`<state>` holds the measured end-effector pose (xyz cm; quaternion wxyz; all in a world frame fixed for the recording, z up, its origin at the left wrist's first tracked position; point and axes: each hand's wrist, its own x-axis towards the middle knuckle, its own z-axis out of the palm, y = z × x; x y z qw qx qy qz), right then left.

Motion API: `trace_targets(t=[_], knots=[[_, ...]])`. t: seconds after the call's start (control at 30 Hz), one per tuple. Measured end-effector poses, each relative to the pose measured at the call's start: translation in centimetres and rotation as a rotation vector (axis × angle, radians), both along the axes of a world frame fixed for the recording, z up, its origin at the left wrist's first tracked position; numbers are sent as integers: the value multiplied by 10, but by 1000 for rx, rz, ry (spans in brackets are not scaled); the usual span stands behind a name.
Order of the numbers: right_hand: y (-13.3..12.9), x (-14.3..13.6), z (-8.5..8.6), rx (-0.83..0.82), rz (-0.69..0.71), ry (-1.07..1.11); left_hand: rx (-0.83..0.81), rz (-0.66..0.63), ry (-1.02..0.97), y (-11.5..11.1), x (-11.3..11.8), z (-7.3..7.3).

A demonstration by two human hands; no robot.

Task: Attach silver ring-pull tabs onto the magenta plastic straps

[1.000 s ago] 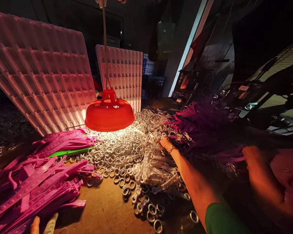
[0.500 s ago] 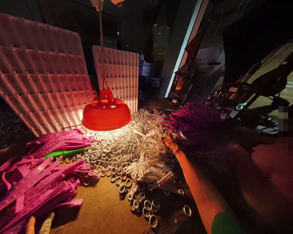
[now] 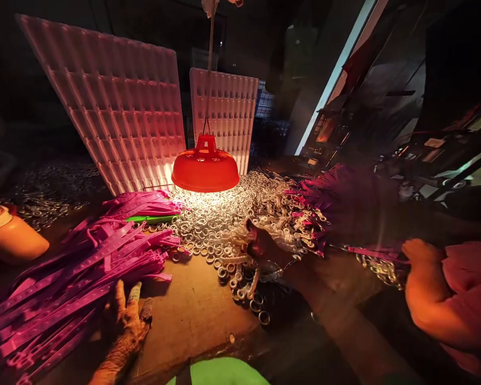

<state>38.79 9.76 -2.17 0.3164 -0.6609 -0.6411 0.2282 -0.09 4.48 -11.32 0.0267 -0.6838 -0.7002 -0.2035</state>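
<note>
Turning leftward, the view now takes in a capped container at the far left and most of the left hand, of which only fingertips showed a moment ago. The right hand has moved as well: from the far side of the pale strips, close to the purple straps, it has come back over the middle of them. Both hands now seem placed at material at once, the right among the pale strips and the left by the pink straps.

The left fingers are spread and lowered toward the desk, one of them wrapped in something pale, with no object visible in their grasp. The near edge of the pink straps lies just beyond their tips, touching or nearly so.

The right hand is dark and smeared by motion, so one cannot fairly tell how far its fingers are parted or whether they have hold of a strip. Pale strips lie against its left side and below it; loose rings spread beyond, under the red lamp. Well apart at the right, another person's hand is by a purple strip.
</note>
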Motion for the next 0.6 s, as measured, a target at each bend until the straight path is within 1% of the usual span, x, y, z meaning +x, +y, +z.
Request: trace_targets(t=[0.07, 0.17, 0.23, 0.3, 0.33, 0.4, 0.47, 0.53, 0.6], knots=[[-10, -27, -7, -19, 70, -185, -2, -14, 47, -1, 0, 3], [-20, -57, -13, -15, 157, -368, 5, -32, 51, -3, 1, 6], [-27, -71, -17, 51, 207, -543, 10, -24, -5, -2, 0, 4], [-38, -80, -23, 172, 233, -705, 19, -20, -98, 1, -3, -3], [-45, -84, -27, 241, 235, -751, 29, -22, -152, 4, -6, -9], [-62, -91, -38, 357, 221, -768, 56, -45, -252, 9, -12, -20], [-80, -98, -48, 432, 215, -770, 89, -61, -326, 13, -18, -28], [-95, -103, -58, 463, 218, -774, 119, -92, -352, 14, -21, -31], [-104, -104, -66, 469, 237, -777, 151, -133, -316, 10, -22, -27]])
